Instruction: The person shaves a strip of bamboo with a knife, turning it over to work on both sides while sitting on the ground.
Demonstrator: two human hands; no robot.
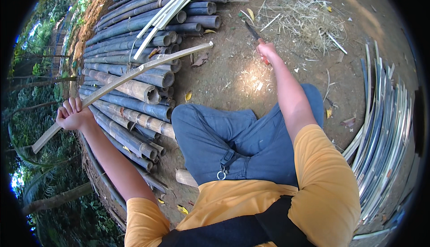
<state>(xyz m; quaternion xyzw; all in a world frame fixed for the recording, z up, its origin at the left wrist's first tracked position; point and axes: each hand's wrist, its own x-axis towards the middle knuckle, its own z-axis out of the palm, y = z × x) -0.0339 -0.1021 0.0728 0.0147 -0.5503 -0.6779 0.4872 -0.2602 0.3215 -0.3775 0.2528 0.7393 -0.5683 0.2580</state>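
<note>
My left hand [74, 114] is wrapped round a long pale bamboo strip [139, 71] near its lower left end. The strip slants up to the right, passing over the stacked bamboo poles. Out ahead on the right, my right hand [267, 53] grips a knife [253, 32] by its reddish handle, with the dark blade pointing up and to the left, away from me. Blade and strip are well apart. Part of the handle is hidden by my fingers.
Cut bamboo poles [134, 90] lie stacked on the left, several pale split strips [172, 7] on top. Shavings [309, 23] are heaped on the dirt ahead. A bundle of long split strips [380, 139] lies at my right. Green plants [45, 193] border the far left.
</note>
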